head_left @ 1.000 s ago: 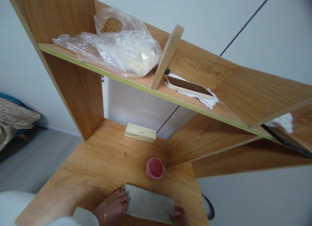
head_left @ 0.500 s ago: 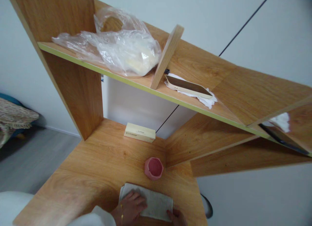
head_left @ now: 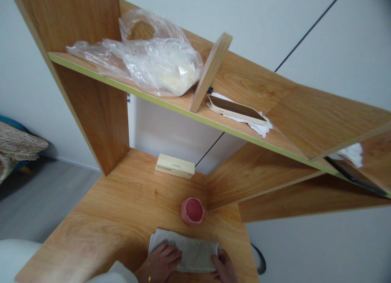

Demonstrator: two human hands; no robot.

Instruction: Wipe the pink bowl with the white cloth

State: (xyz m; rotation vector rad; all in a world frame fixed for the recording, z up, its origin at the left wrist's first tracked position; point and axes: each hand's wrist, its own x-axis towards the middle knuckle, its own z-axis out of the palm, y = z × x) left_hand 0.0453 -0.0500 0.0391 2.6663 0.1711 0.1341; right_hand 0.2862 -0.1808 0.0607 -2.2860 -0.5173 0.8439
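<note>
- In the head camera's view, a gray folded cloth (head_left: 195, 252) lies on the wooden desk (head_left: 122, 205), near its front, between two bare hands.
- The left hand (head_left: 165, 260), a gold-colored bracelet (head_left: 149, 270) at its wrist, rests palm down on the cloth's left part, fingers extended and slightly apart.
- The right hand (head_left: 224, 266) grips the cloth's right end, its edge caught between thumb and fingers.
- A pink faceted pot (head_left: 192, 211) stands upright just beyond the cloth, apart from it, its mouth open to the camera and its pink inner wall showing.
- Farther back, a pale oblong box (head_left: 175, 166) with small print lies closed on the desk; its contents are out of sight.
- On the shelf (head_left: 149, 102) above, a clear plastic bag (head_left: 161, 63) slumps in the compartment left of a short upright divider (head_left: 211, 73), holding something white and pale yellow, possibly wrapped goods, though glare on the plastic blurs the contents.
- Right of the divider, a slim, pale-edged device with a dark top (head_left: 236, 108) lies on crumpled white tissue (head_left: 264, 128).
- In the compartment at far right, a dark flat object (head_left: 354, 177) lies beside more white tissue (head_left: 354, 153).
</note>
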